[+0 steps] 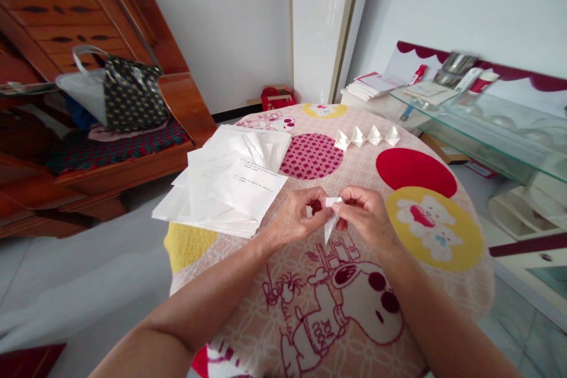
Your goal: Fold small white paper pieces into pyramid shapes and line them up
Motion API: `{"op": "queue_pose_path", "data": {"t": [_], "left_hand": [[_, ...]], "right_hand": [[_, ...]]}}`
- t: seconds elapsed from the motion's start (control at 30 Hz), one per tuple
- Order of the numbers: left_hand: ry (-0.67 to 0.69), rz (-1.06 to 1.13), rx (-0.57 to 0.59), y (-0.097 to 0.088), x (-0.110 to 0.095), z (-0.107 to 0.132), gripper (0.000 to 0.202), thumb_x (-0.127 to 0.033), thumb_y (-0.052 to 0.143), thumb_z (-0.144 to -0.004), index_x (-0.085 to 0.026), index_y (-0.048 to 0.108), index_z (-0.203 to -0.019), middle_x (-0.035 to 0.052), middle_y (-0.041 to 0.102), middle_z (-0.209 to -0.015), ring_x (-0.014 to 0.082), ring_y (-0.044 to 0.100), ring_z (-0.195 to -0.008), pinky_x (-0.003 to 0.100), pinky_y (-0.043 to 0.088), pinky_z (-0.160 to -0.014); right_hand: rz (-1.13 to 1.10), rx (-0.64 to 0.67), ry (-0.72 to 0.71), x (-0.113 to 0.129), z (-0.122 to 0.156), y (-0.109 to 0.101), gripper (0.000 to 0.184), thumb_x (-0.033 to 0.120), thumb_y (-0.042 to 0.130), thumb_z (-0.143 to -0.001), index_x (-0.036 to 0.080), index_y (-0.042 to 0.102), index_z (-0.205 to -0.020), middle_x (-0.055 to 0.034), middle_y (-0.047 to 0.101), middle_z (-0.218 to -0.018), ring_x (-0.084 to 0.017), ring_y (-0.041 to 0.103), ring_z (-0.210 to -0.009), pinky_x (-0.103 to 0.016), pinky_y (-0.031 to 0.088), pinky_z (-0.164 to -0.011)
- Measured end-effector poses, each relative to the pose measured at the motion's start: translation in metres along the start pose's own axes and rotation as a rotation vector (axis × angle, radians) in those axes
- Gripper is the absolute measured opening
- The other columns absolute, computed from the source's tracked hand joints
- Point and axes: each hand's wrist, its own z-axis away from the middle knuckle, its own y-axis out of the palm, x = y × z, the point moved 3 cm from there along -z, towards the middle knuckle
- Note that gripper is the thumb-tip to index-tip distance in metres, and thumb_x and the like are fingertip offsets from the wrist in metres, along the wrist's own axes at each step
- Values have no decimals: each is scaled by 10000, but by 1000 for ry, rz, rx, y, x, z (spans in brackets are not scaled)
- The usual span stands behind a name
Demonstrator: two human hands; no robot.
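Left hand (pixel 303 212) and right hand (pixel 364 209) pinch a paper (pixel 330 224); sheets (pixel 234 198) lie along the left edge of the tabletop (pixel 361 174), four folded shapes (pixel 374 136) near its far edge.

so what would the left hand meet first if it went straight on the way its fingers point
Beyond the small white folded paper it pinches, the left hand would probably meet the right hand first, though depth is unclear.

Paper piece (pixel 328 228) above table (pixel 472 292), sheet stack (pixel 215 195) left, folded pieces (pixel 358 136) (one row) behind, apparently bowls (pixel 460 62) far right.
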Motion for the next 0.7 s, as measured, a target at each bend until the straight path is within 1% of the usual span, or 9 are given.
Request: {"op": "queue_pose_path", "data": {"t": [0.17, 0.3, 0.37, 0.5, 0.53, 0.63, 0.7], "left_hand": [[37, -91, -47, 2, 0, 2, 134, -224, 631, -881, -161, 608, -764, -13, 598, -683, 102, 530, -615, 233, 409, -586], [35, -109, -58, 2, -2, 2, 175, -253, 633, -900, -162, 597, -755, -13, 584, -671, 99, 505, -598, 235, 398, -571], [28, -68, -37, 2, -2, 2, 206, -304, 637, -928, -158, 610, -784, -6, 593, -691, 104, 523, -620, 238, 411, -588], [-48, 152, -19, -1, 7, -1, 306, -438, 565, -1006, -145, 642, -963, 14, 624, -763, 113, 585, -653, 240, 446, -600], [-71, 192, -10, -1, 11, -2, 334, -460, 558, -1010, -140, 643, -965, 15, 621, -755, 111, 584, -642, 237, 444, -590], [-127, 251, 46, 1, 21, -5, 376, -494, 616, -977, -134, 634, -872, 8, 598, -695, 102, 560, -607, 227, 434, -572], [-147, 280, 55, 2, 26, -6, 384, -504, 647, -956, -135, 624, -851, 4, 593, -685, 98, 554, -598, 221, 431, -569]], "right_hand": [[75, -48, -4, 0, -1, 0, 216, 270, 691, -744, 217, 549, -591, 25, 579, -485, -115, 532, -431, -221, 412, -403], [90, -58, -11, -2, -1, 0, 199, 230, 662, -734, 218, 539, -577, 35, 557, -487, -109, 513, -436, -220, 395, -405], [79, -54, -11, -3, -2, 0, 179, 220, 661, -732, 215, 555, -588, 36, 566, -504, -114, 536, -452, -224, 409, -421], [25, -21, 10, -5, -2, 0, 172, 238, 677, -757, 206, 594, -610, 19, 612, -532, -123, 571, -482, -237, 434, -454], [7, -17, 17, -5, -2, -1, 169, 245, 682, -761, 204, 604, -617, 16, 622, -538, -125, 577, -485, -240, 441, -460], [-18, -13, 32, -6, -3, -1, 135, 253, 693, -754, 201, 638, -642, 14, 639, -551, -128, 589, -487, -244, 454, -468], [-14, -10, 39, -7, -4, 0, 107, 250, 691, -752, 198, 660, -663, 11, 654, -565, -129, 593, -487, -243, 455, -467]]}}
